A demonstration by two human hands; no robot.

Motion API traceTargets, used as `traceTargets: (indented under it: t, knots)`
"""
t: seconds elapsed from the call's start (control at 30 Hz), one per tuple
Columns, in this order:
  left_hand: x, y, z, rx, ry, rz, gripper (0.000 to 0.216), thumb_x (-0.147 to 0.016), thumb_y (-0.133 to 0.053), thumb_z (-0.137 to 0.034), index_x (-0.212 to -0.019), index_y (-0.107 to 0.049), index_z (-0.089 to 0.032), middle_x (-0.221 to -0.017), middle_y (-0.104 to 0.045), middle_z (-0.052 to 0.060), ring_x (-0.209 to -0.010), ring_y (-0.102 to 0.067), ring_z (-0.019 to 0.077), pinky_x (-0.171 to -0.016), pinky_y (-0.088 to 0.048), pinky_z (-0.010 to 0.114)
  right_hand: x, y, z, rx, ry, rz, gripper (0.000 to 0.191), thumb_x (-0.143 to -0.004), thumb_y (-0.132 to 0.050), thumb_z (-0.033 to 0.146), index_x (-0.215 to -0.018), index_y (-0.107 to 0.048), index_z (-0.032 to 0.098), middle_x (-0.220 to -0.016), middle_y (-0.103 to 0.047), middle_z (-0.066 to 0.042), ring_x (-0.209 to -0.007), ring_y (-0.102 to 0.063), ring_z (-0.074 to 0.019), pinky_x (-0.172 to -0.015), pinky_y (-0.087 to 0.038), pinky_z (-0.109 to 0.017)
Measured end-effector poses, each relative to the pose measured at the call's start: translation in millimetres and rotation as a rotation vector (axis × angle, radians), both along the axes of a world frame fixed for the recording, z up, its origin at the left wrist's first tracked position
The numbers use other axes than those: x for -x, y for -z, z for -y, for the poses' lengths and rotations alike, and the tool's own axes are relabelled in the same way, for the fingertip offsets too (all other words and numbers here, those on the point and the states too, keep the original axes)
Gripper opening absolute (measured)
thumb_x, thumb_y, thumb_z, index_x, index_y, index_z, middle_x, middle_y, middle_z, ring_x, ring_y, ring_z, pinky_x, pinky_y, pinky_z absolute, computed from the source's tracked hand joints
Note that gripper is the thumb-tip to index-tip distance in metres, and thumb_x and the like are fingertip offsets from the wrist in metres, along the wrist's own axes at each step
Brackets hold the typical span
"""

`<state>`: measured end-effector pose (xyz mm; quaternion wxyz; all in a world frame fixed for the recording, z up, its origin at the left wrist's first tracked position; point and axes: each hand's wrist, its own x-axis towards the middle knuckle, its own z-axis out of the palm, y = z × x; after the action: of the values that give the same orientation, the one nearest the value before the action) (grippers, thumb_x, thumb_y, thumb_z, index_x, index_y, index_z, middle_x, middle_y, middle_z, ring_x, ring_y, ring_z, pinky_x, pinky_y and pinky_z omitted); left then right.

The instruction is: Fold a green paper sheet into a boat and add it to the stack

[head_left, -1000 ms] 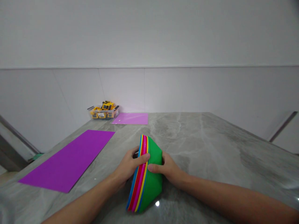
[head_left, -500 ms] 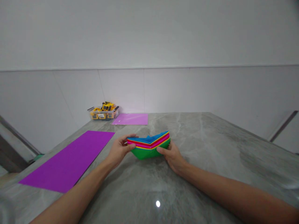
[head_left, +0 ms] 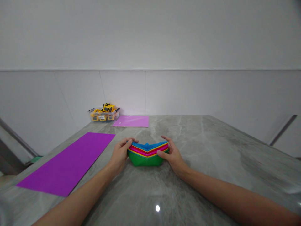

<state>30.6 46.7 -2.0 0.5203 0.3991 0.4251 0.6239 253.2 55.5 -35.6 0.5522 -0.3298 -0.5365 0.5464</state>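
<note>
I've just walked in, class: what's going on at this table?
A person has both hands on a boat-shaped stack, green at the bottom and blue on top. The left hand grips one end, the right hand the other. The stack sits upright, apparently resting on the table. A purple sheet lies to the left; farther back are a pink sheet and a clear box of yellow toys.

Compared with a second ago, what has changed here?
The colourful stack has turned from green side rightward to green side down, and moved farther away. The left hand and right hand still hold it. The purple sheet and toy box stayed put.
</note>
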Motion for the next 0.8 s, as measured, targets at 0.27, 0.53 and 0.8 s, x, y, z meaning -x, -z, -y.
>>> traceTargets:
  t: [0.27,0.53,0.8]
  knots:
    - [-2,0.4,1,-0.022,0.008,0.071,0.031,-0.064,-0.082,-0.035,-0.081,-0.071,-0.012,-0.089,-0.075,0.01,-0.078,-0.067,0.0207,-0.071,-0.052,0.03,-5,5.3,-3,-0.12,0.027,0.196,0.046,-0.07,-0.081,0.036,-0.109,-0.061,0.023,-0.108,-0.068,-0.005,-0.093,-0.065,-0.0235,-0.084,-0.05,-0.037]
    - [0,-1.6,-1,-0.135,-0.098,0.106,0.029,-0.066,-0.081,-0.039,-0.072,-0.072,-0.013,-0.078,-0.073,0.007,-0.07,-0.063,0.0167,-0.066,-0.049,0.026,-2,-10.6,9,-0.46,0.126,0.375,0.01,-0.076,-0.074,0.025,-0.081,-0.066,0.023,-0.114,-0.066,-0.006,-0.103,-0.061,-0.0244,-0.09,-0.046,-0.037]
    - [-5,2.9,-2,-0.052,-0.099,0.103,0.033,-0.065,-0.081,-0.042,-0.075,-0.071,-0.012,-0.083,-0.074,0.008,-0.07,-0.061,0.0173,-0.064,-0.048,0.027,-1,-6.3,9,-0.35,0.172,0.56,0.022,-0.071,-0.078,0.026,-0.083,-0.059,0.021,-0.081,-0.065,-0.001,-0.075,-0.06,-0.02,-0.069,-0.048,-0.032]
